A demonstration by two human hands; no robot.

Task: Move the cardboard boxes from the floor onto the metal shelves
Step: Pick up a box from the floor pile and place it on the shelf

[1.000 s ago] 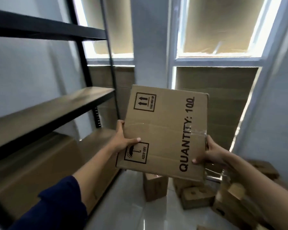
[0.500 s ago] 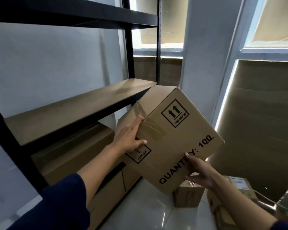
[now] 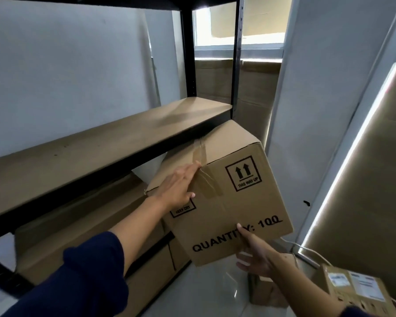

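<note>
A brown cardboard box point(image 3: 236, 202) printed "QUANTITY: 100" and "THIS WAY UP" hangs tilted in the air, its far top corner just under the front edge of the middle metal shelf point(image 3: 105, 145). My left hand point(image 3: 178, 186) lies flat across the box's taped left edge, fingers straight, thumb on the front face. My right hand point(image 3: 254, 255) supports the box at its lower right corner, thumb on the front and fingers underneath. The shelf board above is bare.
A large cardboard box point(image 3: 89, 225) fills the lower shelf on the left. Smaller boxes point(image 3: 354, 287) sit on the glossy floor at the right. Black shelf uprights point(image 3: 237, 56) stand behind the box. Cardboard-covered windows line the back and right walls.
The box has moved up and left toward the shelf rack, now tucked under the middle shelf's front corner. My left hand has slid up along its taped edge. The view has turned left.
</note>
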